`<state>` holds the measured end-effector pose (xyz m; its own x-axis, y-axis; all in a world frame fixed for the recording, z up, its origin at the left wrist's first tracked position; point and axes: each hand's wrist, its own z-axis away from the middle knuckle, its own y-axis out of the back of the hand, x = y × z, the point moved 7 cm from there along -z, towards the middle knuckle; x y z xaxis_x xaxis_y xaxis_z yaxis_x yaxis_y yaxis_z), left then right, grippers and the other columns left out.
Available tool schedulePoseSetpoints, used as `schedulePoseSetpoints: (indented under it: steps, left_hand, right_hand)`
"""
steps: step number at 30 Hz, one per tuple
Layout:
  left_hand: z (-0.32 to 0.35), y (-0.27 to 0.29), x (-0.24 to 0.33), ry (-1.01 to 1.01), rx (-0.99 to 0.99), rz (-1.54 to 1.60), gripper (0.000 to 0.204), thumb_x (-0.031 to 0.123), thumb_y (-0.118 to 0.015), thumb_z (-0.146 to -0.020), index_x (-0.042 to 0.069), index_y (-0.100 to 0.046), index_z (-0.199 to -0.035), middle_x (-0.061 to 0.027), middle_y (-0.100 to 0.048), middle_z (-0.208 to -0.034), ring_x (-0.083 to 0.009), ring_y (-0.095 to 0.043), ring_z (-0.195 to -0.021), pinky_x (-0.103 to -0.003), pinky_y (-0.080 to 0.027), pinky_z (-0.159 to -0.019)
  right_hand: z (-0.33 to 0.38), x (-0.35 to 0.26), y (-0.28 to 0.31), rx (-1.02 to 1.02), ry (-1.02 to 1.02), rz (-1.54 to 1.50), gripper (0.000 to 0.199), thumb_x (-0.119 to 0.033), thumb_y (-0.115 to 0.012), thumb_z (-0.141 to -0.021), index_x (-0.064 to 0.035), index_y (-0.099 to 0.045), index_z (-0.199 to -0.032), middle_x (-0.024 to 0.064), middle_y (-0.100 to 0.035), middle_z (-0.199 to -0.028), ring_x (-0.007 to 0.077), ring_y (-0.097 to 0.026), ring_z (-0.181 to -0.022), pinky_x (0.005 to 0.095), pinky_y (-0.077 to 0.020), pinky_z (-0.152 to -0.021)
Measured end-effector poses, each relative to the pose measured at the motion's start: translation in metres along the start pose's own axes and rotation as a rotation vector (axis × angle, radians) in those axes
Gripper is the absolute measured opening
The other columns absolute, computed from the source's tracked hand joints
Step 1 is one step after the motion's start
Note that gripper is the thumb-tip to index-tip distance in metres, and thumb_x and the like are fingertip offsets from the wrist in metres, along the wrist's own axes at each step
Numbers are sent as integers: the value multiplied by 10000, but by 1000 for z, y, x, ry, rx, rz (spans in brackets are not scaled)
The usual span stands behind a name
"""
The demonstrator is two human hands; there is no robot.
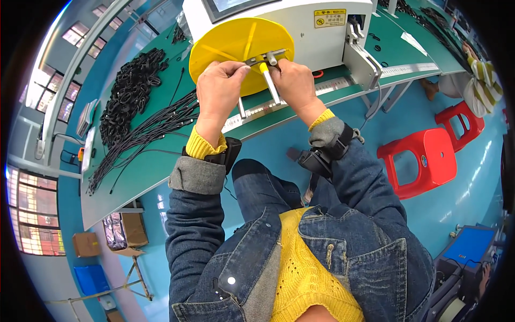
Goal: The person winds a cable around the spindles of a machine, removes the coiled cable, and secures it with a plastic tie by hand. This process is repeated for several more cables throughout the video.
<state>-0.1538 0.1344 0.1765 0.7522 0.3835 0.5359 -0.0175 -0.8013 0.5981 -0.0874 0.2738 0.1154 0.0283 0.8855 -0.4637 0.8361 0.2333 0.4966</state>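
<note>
A round yellow disc (217, 42) with metal pegs is mounted on the front of a white machine (316, 37). My left hand (219, 92) is at the disc's lower left, its thumb and forefinger pinching a thin black cable (255, 63) by the metal fitting (275, 53). On the other side of that fitting, my right hand (295, 83) has its fingers curled in close. What lies between the right fingers is hidden. Two pale pegs, one of them a metal rod (271, 88), point down toward me between the hands.
On the green table (155, 174), loose black cables (142, 129) lie left of the machine beside a heap of coiled black cables (131, 91). A ruler strip (332, 85) runs along the front edge. Red stools (424, 161) stand at right, near another person (472, 88).
</note>
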Motion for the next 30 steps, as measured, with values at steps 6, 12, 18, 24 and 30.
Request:
schedulePoseSetpoints:
  steps: [6,12,18,24,30]
  left_hand:
    - [23,9,-32,102,124,273,162,152,-642,-785,12,-672,-862,-73,-615,-723,-135,-566,-624,-244,-447,-598]
    - [39,12,-37,161,161,369,161,113,-625,-809,-27,-656,-883,-56,-626,-701,-75,-539,-614,-213,-432,-574]
    - [44,16,-41,132,210,325,143,109,-628,-812,-12,-661,-882,-48,-609,-670,-73,-521,-588,-214,-419,-550]
    - [52,33,-11,-151,279,104,139,124,-633,-812,20,-663,-901,-62,-551,-629,-123,-493,-531,-245,-398,-510]
    - [63,34,1,-191,251,-9,167,110,-621,-818,34,-643,-966,-71,-502,-605,-157,-466,-506,-263,-378,-484]
  right_hand:
    - [55,27,7,-188,-92,-83,213,-223,-602,-787,-24,-605,-711,169,-595,-662,356,-580,-638,416,-464,-568]
    - [131,57,25,-485,-193,-97,192,-193,-603,-776,-4,-615,-748,167,-597,-655,355,-582,-636,407,-461,-573]
    - [162,72,33,-553,-280,-151,182,-177,-593,-773,2,-624,-758,176,-603,-676,352,-586,-652,403,-462,-593]
    - [166,70,31,-607,-293,-200,189,-180,-585,-776,4,-627,-763,176,-606,-691,341,-591,-677,398,-462,-608]
    - [172,66,30,-672,-298,-185,189,-192,-578,-775,-11,-634,-763,170,-607,-683,346,-589,-674,409,-462,-610]
